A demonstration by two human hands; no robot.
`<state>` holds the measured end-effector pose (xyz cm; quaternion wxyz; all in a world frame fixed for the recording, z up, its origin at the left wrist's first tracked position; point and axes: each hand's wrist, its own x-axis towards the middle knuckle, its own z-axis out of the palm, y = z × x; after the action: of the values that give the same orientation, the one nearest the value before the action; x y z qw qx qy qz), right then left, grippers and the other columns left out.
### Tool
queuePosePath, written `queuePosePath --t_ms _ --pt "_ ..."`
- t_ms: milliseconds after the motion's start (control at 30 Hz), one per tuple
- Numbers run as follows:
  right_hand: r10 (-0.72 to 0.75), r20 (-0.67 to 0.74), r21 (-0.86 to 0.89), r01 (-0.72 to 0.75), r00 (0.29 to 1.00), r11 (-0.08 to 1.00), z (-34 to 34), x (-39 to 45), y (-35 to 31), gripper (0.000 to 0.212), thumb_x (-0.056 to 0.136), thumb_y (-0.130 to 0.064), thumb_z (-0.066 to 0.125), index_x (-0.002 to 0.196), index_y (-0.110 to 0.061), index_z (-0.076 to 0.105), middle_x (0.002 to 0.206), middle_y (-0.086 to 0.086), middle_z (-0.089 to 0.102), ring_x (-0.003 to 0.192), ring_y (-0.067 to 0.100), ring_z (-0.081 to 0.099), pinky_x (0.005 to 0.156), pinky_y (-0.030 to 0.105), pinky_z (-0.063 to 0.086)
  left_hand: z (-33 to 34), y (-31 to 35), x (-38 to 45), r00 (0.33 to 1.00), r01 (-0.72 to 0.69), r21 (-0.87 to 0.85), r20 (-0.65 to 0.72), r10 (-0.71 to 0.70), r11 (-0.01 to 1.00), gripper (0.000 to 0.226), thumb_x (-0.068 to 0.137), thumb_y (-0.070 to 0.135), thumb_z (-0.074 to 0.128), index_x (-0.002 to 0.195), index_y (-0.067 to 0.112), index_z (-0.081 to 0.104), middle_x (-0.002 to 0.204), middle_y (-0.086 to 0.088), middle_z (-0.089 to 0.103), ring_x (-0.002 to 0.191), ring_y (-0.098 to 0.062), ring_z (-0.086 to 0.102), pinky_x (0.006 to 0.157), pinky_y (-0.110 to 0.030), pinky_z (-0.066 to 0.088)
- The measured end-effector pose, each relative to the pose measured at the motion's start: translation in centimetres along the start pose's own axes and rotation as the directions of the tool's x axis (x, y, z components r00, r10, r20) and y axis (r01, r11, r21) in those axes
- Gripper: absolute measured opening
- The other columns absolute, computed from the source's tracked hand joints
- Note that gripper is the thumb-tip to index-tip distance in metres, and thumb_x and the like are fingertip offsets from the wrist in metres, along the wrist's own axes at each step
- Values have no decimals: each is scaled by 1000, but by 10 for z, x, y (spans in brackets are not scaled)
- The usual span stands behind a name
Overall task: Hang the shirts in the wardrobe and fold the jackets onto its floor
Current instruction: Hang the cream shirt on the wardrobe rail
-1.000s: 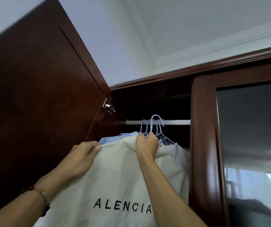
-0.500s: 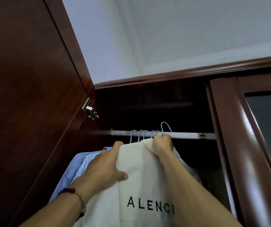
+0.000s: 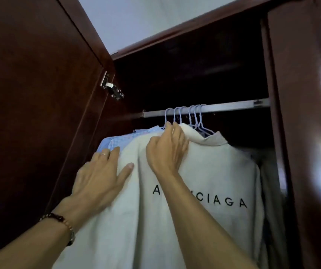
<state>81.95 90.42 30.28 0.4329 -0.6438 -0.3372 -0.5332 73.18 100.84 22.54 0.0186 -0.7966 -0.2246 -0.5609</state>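
Note:
A cream shirt with black lettering across its back hangs from the metal rail inside the dark wooden wardrobe. Its white wire hanger hook sits among several white hanger hooks on the rail. My right hand grips the shirt at its collar, fingertips just below the hooks. My left hand lies flat on the shirt's left shoulder, fingers straight. Light blue shirts hang behind it on the left, mostly hidden.
The open wardrobe door stands close on the left, with its metal hinge near the rail's end. The frame of a second, glazed door borders the opening on the right. More pale garments hang at right.
The cream shirt's hanger went up onto the rail and now hangs there. My left hand let go of the shoulder fabric and lies flat on it. The view tilted and moved closer.

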Motion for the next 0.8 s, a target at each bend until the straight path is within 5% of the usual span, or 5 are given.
queuePosePath --t_ms 100,300,433,600,800 --pt "-134 129 112 119 983 986 1 -57 -22 54 90 -15 48 143 -11 41 156 7 30 146 23 20 122 45 5 -21 -28 -51 1000 16 211 14 -20 977 87 85 69 1 152 22 30 139 -3 47 127 -25 43 99 -41 37" --pt "-257 249 364 156 934 918 -37 -176 -61 51 84 -21 48 132 -6 55 145 16 48 135 32 41 112 56 29 -96 -63 -191 965 125 544 127 -228 830 85 89 66 5 149 16 39 152 -8 41 148 -26 22 118 -47 21" --pt "-364 344 524 145 866 840 -81 -264 -103 47 88 -22 58 132 -7 55 146 16 47 137 33 41 113 57 29 -175 -64 -299 909 221 686 113 -402 693 82 92 66 8 150 16 35 156 -8 35 151 -27 14 121 -49 13" --pt "-570 387 705 165 725 689 -160 -360 -182 51 94 -32 51 140 -9 47 152 16 40 144 32 32 115 56 21 -280 -51 -425 778 357 804 26 -628 476 84 90 67 3 152 17 30 159 -9 29 152 -28 7 120 -52 8" --pt "-784 381 888 42 490 458 -309 -491 -306 54 95 -37 36 141 -10 45 152 15 39 142 34 32 114 55 24 -441 -11 -597 534 525 840 -197 -822 139 86 83 67 -3 154 23 20 162 -5 18 152 -26 1 120 -50 2"
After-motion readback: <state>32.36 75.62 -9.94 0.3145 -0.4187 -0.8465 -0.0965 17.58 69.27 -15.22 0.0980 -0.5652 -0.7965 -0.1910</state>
